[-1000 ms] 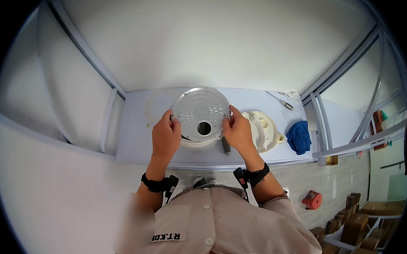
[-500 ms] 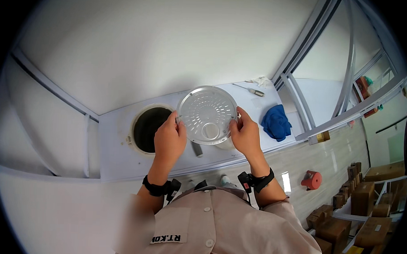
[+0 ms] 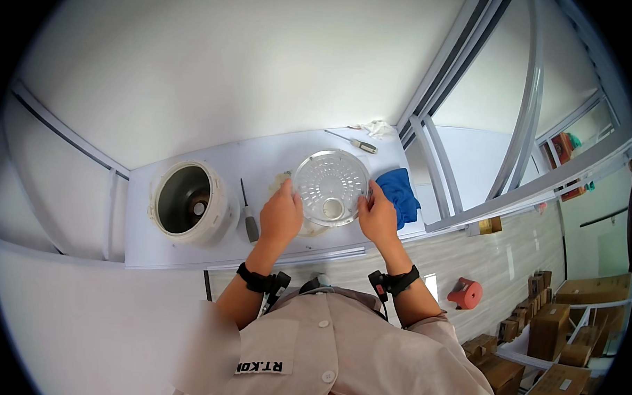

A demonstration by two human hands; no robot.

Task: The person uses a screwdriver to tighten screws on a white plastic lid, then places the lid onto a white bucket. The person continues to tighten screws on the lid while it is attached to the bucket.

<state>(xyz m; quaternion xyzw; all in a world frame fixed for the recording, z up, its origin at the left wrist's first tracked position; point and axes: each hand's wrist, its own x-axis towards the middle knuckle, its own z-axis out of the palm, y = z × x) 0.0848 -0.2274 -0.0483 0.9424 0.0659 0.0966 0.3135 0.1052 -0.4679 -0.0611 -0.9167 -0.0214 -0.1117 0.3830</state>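
Grip of left hand and right hand holds opposite edges of the patterned metal disc, over a partly hidden cream plastic part. Disc is already apart from the open cylindrical pot on the counter, but not laid down; two screwdrivers lie unheld.

Cream part mostly behind disc

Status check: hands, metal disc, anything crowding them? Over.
Left hand and right hand gripping metal disc at opposite edges. Disc partly hiding cream piece. Blue cloth close beside right hand.
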